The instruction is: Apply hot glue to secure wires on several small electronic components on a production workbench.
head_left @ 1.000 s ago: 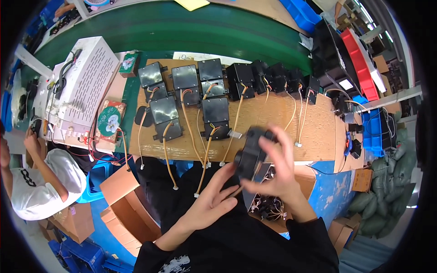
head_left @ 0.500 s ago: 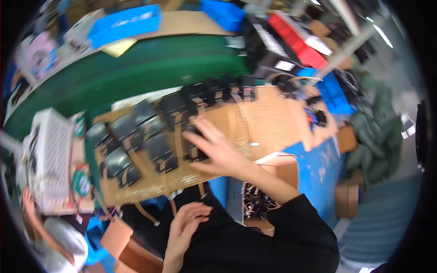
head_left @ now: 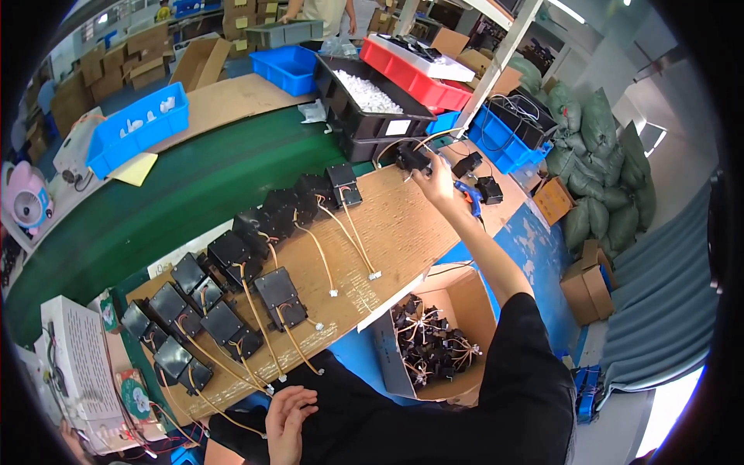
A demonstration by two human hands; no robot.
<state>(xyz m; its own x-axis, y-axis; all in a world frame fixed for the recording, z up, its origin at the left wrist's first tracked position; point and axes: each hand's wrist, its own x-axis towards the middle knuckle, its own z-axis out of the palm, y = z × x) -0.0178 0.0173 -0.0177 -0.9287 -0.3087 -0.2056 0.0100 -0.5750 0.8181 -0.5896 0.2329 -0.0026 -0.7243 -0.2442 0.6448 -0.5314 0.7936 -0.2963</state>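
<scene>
At the far right of the cardboard-covered bench, my right hand has its fingers around a small black boxy module with a pale cable looping behind it. My left hand is held low before my body, fingers loosely bent and thumb apart, nothing in it. Rows of black box-shaped units with tan cables and white plugs lie along the bench's left and middle. Close to my right wrist is a blue handheld tool with an orange part. Another black module lies beside it.
An open carton of small black parts with wires stands below the bench's front edge. A green conveyor belt runs behind. Beyond it are a black bin of white pieces and blue bins. A white box-shaped machine stands left.
My right hand has moved from over the middle units to the far right end and grips a black module. My left hand has dropped slightly. The view has turned rightward.
</scene>
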